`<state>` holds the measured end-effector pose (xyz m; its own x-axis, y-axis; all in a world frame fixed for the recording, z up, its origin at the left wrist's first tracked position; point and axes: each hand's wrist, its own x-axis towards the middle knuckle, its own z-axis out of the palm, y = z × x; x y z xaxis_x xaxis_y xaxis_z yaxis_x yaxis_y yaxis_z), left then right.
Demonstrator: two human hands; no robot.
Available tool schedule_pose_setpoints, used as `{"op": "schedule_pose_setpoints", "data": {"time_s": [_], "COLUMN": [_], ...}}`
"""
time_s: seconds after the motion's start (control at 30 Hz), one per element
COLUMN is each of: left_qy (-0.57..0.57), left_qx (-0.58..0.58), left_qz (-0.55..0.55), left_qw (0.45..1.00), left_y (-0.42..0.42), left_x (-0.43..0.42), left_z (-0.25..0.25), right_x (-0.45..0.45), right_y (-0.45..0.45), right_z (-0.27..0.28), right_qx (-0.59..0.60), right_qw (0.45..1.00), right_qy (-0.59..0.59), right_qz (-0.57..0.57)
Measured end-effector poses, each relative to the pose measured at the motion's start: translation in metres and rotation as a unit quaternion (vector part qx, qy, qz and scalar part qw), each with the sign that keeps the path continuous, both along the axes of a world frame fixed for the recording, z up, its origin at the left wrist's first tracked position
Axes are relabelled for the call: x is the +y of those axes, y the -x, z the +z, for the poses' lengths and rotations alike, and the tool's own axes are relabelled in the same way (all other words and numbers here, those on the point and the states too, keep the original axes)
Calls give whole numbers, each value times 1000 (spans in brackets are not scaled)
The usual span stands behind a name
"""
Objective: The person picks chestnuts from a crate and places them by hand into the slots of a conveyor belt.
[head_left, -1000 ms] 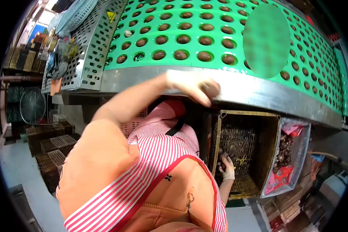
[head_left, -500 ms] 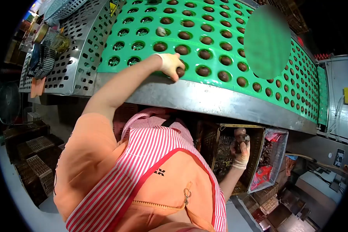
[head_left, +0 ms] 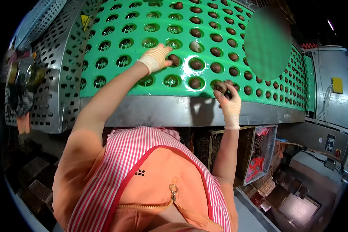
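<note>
Round brown eggs (head_left: 216, 67) sit in the cups of a wide green tray belt (head_left: 112, 71). My left hand (head_left: 156, 60), in a pale glove with bare fingertips, reaches over the belt. Its thumb and fingers close around a brown egg (head_left: 173, 60) at a cup. At the belt's front edge, my right hand (head_left: 230, 102), gloved likewise, grips dark brown eggs (head_left: 220, 86); how many is hidden by the fingers. One paler, whitish egg (head_left: 195, 46) lies in a cup between the two hands. Several cups (head_left: 172, 81) left of the filled rows hold no egg.
A metal rail (head_left: 158, 110) runs along the belt's front. Left stands a perforated metal guard (head_left: 58, 73). Beneath the rail to the right are brown crates (head_left: 243, 150) and a grey bin (head_left: 267, 154) with red packaging. A blurred oval covers part of the belt.
My right hand has risen with its eggs from above the crate to the belt's front edge. My left hand has moved to another cup. The belt's filled rows have shifted rightward.
</note>
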<state>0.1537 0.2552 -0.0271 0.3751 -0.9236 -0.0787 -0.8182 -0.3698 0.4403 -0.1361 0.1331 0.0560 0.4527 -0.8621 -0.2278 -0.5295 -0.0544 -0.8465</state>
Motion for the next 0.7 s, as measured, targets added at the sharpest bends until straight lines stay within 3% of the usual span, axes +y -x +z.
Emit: {"op": "schedule_pose_setpoints", "data": {"time_s": [0.1, 0.13, 0.23, 0.27, 0.3, 0.37, 0.5, 0.67, 0.7], "left_qy": [175, 211, 134, 96, -22, 116, 128, 146, 148], "left_qx": [267, 166, 19, 9, 16, 14, 33, 52, 55], "left_qz": [163, 145, 4, 11, -48, -115, -152, -165, -161], "left_qw": [934, 952, 991, 995, 998, 987, 979, 974, 974], "left_y": [-21, -19, -8, 3, -9, 1, 16, 7, 5], "left_x": [-12, -18, -29, -29, -21, -5, 10, 20, 20], "left_z": [-25, -35, -50, -42, -33, -68, -69, -79, -78], "right_x": [-11, -20, -42, -51, -49, -73, -88, -116, -118], "right_y": [-51, -66, -116, -129, -155, -161, -179, -227, -231], "right_z": [-15, -18, -21, -29, -45, -94, -80, -90, -87], "right_qx": [51, 86, 175, 198, 224, 223, 317, 394, 383], "right_qw": [975, 964, 923, 915, 905, 860, 838, 737, 750], "right_qy": [199, 232, 318, 318, 319, 386, 339, 323, 326], "right_qz": [82, 101, 126, 147, 171, 250, 285, 444, 429]}}
